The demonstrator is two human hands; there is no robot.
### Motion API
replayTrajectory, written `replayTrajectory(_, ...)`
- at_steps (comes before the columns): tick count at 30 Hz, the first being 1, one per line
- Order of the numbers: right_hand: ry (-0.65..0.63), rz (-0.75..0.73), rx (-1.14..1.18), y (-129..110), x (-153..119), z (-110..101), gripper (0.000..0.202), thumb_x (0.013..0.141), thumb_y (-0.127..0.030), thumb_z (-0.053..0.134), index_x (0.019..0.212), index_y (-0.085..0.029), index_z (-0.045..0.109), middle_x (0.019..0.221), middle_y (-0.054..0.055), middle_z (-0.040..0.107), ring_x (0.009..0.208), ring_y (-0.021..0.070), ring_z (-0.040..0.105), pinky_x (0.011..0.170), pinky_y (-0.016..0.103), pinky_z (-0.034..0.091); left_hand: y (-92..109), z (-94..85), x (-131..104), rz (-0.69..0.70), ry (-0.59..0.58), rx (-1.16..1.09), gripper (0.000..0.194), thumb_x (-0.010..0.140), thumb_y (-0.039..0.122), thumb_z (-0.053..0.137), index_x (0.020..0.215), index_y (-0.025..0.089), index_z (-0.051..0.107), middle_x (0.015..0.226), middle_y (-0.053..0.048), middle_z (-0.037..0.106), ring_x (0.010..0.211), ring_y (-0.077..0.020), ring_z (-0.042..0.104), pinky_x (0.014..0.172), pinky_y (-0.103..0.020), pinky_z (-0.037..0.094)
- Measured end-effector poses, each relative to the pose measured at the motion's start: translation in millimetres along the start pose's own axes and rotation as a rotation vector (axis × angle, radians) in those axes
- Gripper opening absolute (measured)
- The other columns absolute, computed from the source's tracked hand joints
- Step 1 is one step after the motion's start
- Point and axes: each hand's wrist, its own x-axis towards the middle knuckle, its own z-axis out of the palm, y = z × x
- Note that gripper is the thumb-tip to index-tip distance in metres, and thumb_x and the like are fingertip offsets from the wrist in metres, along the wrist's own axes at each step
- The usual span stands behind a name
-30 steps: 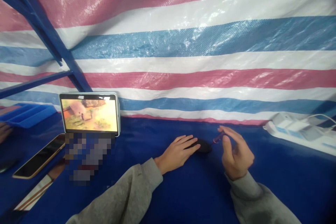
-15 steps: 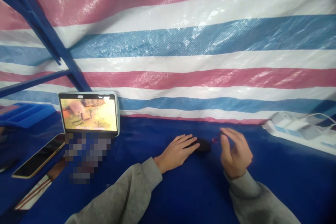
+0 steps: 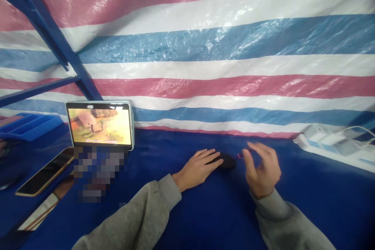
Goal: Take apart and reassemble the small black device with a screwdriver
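A dark oval object that looks like a computer mouse (image 3: pixel 227 161) rests on the blue tabletop. My left hand (image 3: pixel 199 170) lies palm down against its left side, fingertips over its edge, keeping hold of it. From the mouse's right end runs a thin dark cord with a reddish part (image 3: pixel 240 156). My right hand (image 3: pixel 262 170) is raised just right of it, thumb and forefinger curved around the cord's end in a loose pinch. The cord is blurred, and part of it is hidden by the fingers.
A tablet (image 3: pixel 101 125) playing video leans at the back left. Nearer lie a phone (image 3: pixel 45 172) and a striped strip (image 3: pixel 39 213); a blue tray (image 3: pixel 35 127) sits farther left. A white power strip (image 3: pixel 336 144) with plugs is at the right. A striped tarp (image 3: pixel 205 47) hangs behind.
My right thumb has shifted slightly left and away from the forefinger, toward the reddish part of the cord. My left hand and the mouse stay in place.
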Motion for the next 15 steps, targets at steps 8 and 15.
replayTrajectory(8,-0.033,0.0,0.046,0.5,1.3,0.2,0.027,0.088,-0.011,0.062,0.113,-0.019,0.067,0.096,0.008,0.074,0.093,0.0217,0.071,0.083,0.037,0.058,0.2,-0.1,1.0,-0.006,-0.004,-0.01,0.04,0.104,0.019,0.041,0.143,0.022,0.048,0.149,-0.007,0.05,0.144,-0.0217,0.038,0.116,-0.042,0.036)
replayTrajectory(15,-0.037,-0.013,0.041,-1.2,1.7,-1.9,0.03,0.089,-0.009,0.06,0.117,-0.018,0.067,0.092,0.008,0.074,0.094,0.0221,0.07,0.085,0.037,0.058,-0.1,0.3,-0.2,-0.004,0.01,-0.02,0.04,0.104,0.018,0.04,0.143,0.023,0.047,0.149,-0.007,0.05,0.144,-0.0224,0.039,0.116,-0.043,0.036)
